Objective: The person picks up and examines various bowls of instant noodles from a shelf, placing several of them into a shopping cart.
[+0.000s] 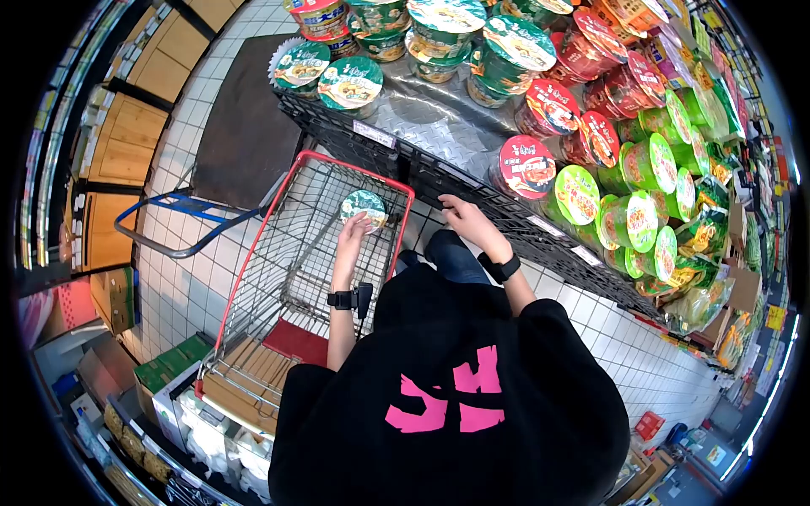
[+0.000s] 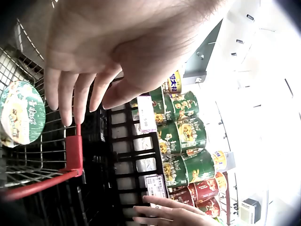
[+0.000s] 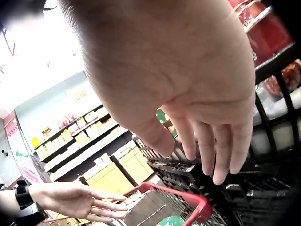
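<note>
A green-and-white instant noodle cup is within the wire shopping cart. My left hand hangs over the cart, fingertips overlapping the cup's edge in the head view. From the left wrist, a gap shows between this noodle cup and my loosely straight fingers, which hold nothing. Beside the black crate display, my right hand is held in the air with its fingers extended. The right wrist view shows that hand holding nothing, its fingers pointing down near the crate wall.
Green, red and lime noodle cups stand on a metal-topped platform walled by black crates. A dark flatbed trolley with a blue handle stands beyond the cart. Wooden-fronted shelves line the left side.
</note>
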Motion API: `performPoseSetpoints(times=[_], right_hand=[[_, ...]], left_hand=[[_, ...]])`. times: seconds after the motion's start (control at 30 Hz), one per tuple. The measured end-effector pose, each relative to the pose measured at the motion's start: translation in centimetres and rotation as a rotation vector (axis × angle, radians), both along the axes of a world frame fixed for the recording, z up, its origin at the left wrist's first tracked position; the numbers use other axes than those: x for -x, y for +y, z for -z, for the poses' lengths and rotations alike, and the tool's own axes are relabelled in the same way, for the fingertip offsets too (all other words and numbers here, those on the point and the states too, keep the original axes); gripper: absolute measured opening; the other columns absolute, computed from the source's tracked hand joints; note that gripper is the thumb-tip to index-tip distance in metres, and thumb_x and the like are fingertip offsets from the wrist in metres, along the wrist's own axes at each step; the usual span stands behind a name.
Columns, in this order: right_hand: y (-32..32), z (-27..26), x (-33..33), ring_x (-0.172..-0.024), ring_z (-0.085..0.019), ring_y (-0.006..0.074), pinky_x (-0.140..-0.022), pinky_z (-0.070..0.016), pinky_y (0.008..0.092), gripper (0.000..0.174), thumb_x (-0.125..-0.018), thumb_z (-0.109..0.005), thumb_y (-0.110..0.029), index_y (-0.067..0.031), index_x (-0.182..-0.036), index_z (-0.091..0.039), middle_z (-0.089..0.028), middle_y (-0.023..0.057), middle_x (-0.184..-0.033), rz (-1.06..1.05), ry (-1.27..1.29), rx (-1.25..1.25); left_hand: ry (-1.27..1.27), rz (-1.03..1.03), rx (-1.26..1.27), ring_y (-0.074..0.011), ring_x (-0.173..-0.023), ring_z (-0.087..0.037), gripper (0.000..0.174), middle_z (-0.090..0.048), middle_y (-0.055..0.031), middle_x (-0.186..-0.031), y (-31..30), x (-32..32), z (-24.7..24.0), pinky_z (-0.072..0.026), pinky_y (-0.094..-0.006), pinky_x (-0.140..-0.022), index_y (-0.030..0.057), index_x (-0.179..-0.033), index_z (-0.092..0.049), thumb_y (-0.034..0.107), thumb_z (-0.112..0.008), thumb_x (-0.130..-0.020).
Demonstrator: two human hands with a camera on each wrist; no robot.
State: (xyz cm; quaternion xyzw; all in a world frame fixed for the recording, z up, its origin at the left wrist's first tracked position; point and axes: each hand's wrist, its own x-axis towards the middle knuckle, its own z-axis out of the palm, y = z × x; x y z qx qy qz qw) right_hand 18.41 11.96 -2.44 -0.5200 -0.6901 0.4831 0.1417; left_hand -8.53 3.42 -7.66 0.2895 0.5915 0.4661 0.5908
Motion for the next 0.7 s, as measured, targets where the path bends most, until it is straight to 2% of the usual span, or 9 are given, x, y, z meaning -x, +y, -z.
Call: performPoseSetpoints(times=[0.03, 0.1, 0.13, 0.17, 0.23, 0.33, 0.6, 0.7], right_hand=[[0.1, -0.6, -0.1, -0.094, -0.063, 0.0265, -0.083, -0.0476, 0.0319, 0.034, -0.090, -0.050, -0.013, -0.0001, -0.121, -0.051, -0.064, 0.0188, -0.107, 0.013, 0.004, -0.005], [0.6, -1.6, -0.5, -0.092, -0.065, 0.0286, -0.081, -0.0491, 0.0333, 0.031, -0.089, -0.048, -0.010, 0.0008, -0.118, -0.053, -0.065, 0.0194, -0.102, 0.082, 0.223, -0.147], [0.8, -2.4, -0.7, -0.091, -0.065, 0.0223, -0.079, -0.0492, 0.0299, 0.030, -0.089, -0.047, -0.007, 0.0010, -0.117, -0.053, -0.065, 0.0163, -0.102, 0.138, 0.251, -0.144], [1.1, -2.8, -0.9, -0.095, -0.064, 0.0205, -0.081, -0.0490, 0.0297, 0.030, -0.090, -0.047, -0.006, 0.0014, -0.118, -0.053, -0.065, 0.0156, -0.104, 0.177, 0.296, -0.149], [1.4, -4.0, -0.9, -0.098, -0.063, 0.0204, -0.084, -0.0484, 0.0299, 0.029, -0.091, -0.046, -0.005, 0.0013, -0.119, -0.053, -0.064, 0.0154, -0.107, 0.261, 0.384, -0.270], [1.3, -4.5, -1.8, -0.101, -0.062, 0.0200, -0.087, -0.0470, 0.0295, 0.030, -0.093, -0.045, -0.004, 0.0001, -0.121, -0.052, -0.063, 0.0145, -0.109, 0.330, 0.421, -0.201], [0.6, -5.9, -2.6, -0.102, -0.061, 0.0192, -0.088, -0.0461, 0.0293, 0.030, -0.092, -0.045, -0.003, 0.0002, -0.122, -0.051, -0.062, 0.0138, -0.110, 0.363, 0.416, -0.197], [0.7, -5.9, -2.8, -0.102, -0.061, 0.0193, -0.088, -0.0462, 0.0290, 0.031, -0.092, -0.045, -0.003, 0.0008, -0.122, -0.051, -0.063, 0.0141, -0.110, 0.366, 0.427, -0.208]], left_hand=[[0.003, -0.037, -0.034, -0.0188, -0.104, -0.057, 0.033, -0.060, -0.0156, -0.112, 0.3, -0.4, -1.2, -0.0420, -0.0288, -0.094, -0.0027, -0.123, -0.050, 0.011, -0.041, -0.095], [0.012, -0.055, -0.083, -0.0182, -0.103, -0.057, 0.032, -0.061, -0.0145, -0.111, 0.9, -0.9, -2.3, -0.0431, -0.0287, -0.093, -0.0014, -0.123, -0.051, 0.012, -0.042, -0.096], [0.010, -0.080, -0.130, -0.0178, -0.105, -0.057, 0.033, -0.061, -0.0132, -0.113, 1.1, -1.1, -2.9, -0.0422, -0.0291, -0.094, 0.0002, -0.123, -0.051, 0.017, -0.045, -0.095], [0.006, -0.106, -0.177, -0.0175, -0.106, -0.057, 0.035, -0.060, -0.0119, -0.114, 1.3, -1.4, -3.4, -0.0413, -0.0295, -0.095, 0.0018, -0.124, -0.051, 0.022, -0.047, -0.095], [-0.007, -0.137, -0.210, -0.0167, -0.104, -0.057, 0.034, -0.061, -0.0121, -0.113, 1.8, -2.1, -5.2, -0.0425, -0.0289, -0.094, -0.0003, -0.122, -0.052, 0.021, -0.048, -0.095], [-0.003, -0.164, -0.322, -0.0156, -0.101, -0.058, 0.032, -0.061, -0.0110, -0.110, 2.2, -2.8, -6.8, -0.0435, -0.0277, -0.092, -0.0011, -0.121, -0.053, 0.018, -0.046, -0.096], [-0.006, -0.213, -0.352, -0.0156, -0.097, -0.058, 0.025, -0.062, -0.0098, -0.103, 1.8, -3.5, -8.1, -0.0449, -0.0273, -0.087, -0.0008, -0.115, -0.056, 0.011, -0.044, -0.096], [-0.031, -0.218, -0.339, -0.0155, -0.098, -0.059, 0.028, -0.062, -0.0100, -0.106, 1.8, -3.3, -7.6, -0.0446, -0.0276, -0.089, -0.0014, -0.117, -0.054, 0.015, -0.045, -0.096]])
